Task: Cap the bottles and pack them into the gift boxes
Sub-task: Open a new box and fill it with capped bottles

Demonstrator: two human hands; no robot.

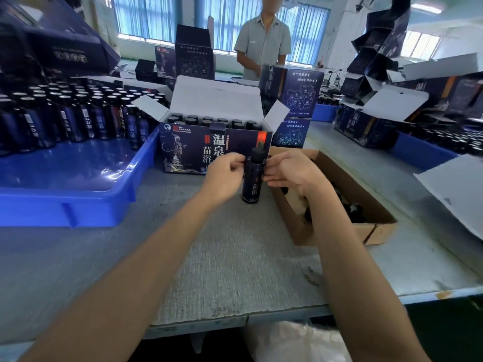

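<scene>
Grey table (pixel 235 257); bottle (pixel 252 178) blurred, left hand (pixel 224 173) grip unclear.

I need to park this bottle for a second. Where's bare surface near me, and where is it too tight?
Bare: the grey mat between the blue tray and the cardboard box, and the tray's front floor. Crowded: the tray's rear is packed with bottles, the gift box holds rows of capped bottles, and more boxes crowd the far right.
</scene>
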